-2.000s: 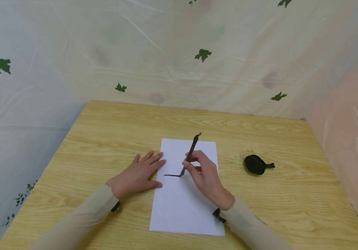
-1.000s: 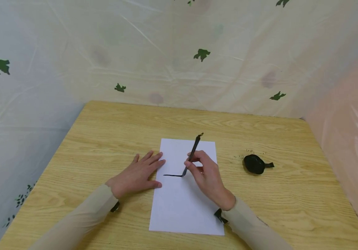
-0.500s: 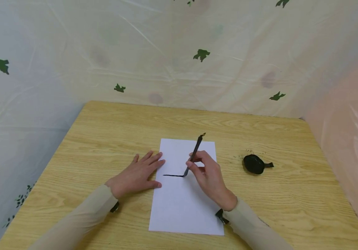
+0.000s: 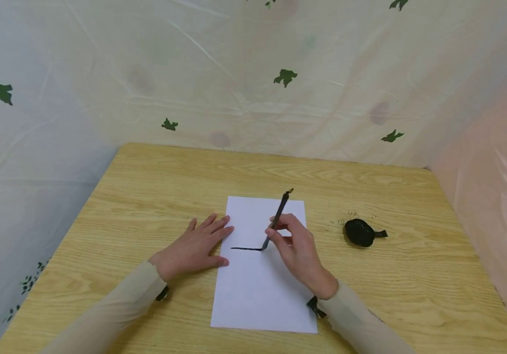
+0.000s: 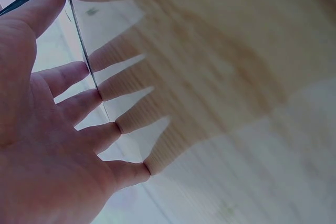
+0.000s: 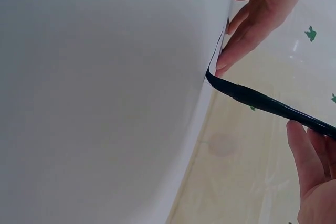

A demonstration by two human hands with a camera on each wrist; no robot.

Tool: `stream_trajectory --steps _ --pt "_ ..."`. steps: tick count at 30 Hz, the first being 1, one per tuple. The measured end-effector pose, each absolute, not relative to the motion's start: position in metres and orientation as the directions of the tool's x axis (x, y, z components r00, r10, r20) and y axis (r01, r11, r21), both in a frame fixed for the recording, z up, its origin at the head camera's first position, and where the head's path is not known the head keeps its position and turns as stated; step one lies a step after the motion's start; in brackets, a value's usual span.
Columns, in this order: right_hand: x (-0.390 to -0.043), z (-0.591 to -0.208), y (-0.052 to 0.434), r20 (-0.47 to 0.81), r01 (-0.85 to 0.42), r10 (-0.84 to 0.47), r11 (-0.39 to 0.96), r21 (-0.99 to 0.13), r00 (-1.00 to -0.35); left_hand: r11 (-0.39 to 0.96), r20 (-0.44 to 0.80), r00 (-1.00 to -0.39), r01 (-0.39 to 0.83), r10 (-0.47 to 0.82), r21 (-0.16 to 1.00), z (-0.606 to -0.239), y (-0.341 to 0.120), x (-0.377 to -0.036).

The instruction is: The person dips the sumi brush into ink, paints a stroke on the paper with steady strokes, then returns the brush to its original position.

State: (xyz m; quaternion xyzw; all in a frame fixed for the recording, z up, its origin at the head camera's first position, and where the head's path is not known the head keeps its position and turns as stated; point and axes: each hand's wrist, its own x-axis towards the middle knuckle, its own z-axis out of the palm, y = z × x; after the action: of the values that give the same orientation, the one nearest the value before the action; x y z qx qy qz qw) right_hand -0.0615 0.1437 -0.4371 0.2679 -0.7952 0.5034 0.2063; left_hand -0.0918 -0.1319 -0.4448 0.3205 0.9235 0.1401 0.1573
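My right hand [image 4: 296, 253] pinches a dark ink brush [image 4: 278, 215] by its handle, which leans back to the right. In the right wrist view the brush's bent black bristles [image 6: 216, 81] meet the paper surface. A thin black ink line [image 4: 245, 249] runs across the white sheet of paper [image 4: 257, 300] and ends at the brush tip. My left hand [image 4: 193, 248] lies flat with fingers spread, its fingertips on the paper's left edge. From the left wrist, my left hand [image 5: 63, 124] shows its palm side, with fingertips touching the glossy tabletop.
To the right of the paper, a small black dish [image 4: 359, 232] with a short handle stands on the wooden table [image 4: 412, 275]. Dark specks [image 4: 352, 215] dot the wood behind it. A pale plastic curtain [image 4: 231, 73] with green bird prints surrounds the table.
The right hand and brush have slid slightly to the right, and the ink line has grown longer that way. The left hand and the paper have stayed in place.
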Motion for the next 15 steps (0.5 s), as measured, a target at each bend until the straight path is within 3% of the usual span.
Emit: stream_trajectory --steps 15 --pt "-0.0600 -0.4371 0.1485 0.593 -0.626 -0.212 0.362 -0.691 -0.777 0.745 -0.181 -0.743 0.559 0.645 0.363 -0.4446 -0.1325 -0.0909"
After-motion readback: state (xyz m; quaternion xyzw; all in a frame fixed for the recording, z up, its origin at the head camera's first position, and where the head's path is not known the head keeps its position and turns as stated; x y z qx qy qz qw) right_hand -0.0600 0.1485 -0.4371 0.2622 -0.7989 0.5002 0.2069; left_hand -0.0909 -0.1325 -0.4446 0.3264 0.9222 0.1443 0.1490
